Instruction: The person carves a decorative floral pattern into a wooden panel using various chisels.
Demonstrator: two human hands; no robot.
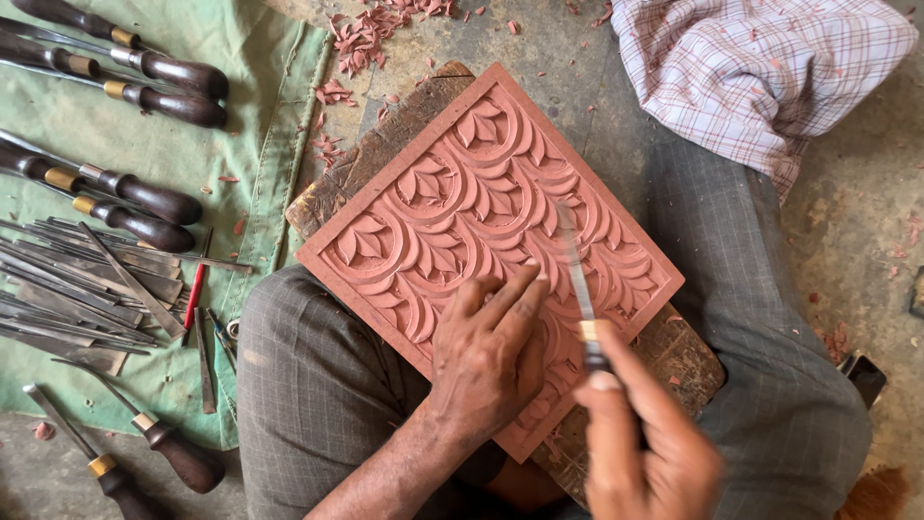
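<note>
Closest, the right hand [643, 453] grips a chisel [578, 284], its blade lying on the carved red panel [486, 217]. Left hand [486, 351] rests flat, fingers spread, on the panel's near corner. Panel sits on a wooden board [385, 144] across the lap; spare chisels [144, 197] lie on green cloth [279, 144].
</note>
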